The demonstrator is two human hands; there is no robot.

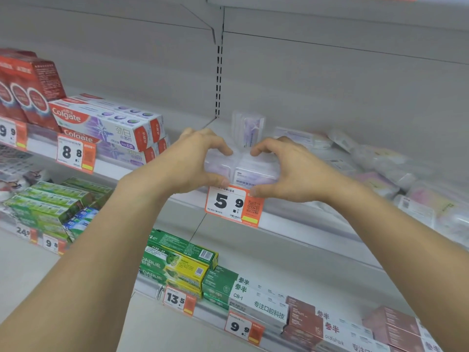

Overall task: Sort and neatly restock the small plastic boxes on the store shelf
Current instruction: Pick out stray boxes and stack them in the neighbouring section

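Clear plastic boxes [242,168] between left hand [189,163] and right hand [291,168]

Your left hand [193,163] and right hand [289,171] close from either side on two boxes [243,168] lying side by side at the front edge of the shelf [304,219], just above the price tag [232,204]. Behind them one box [250,128] stands upright. To your right lies a loose pile [380,168]; to your left, stacked toothpaste [109,125].
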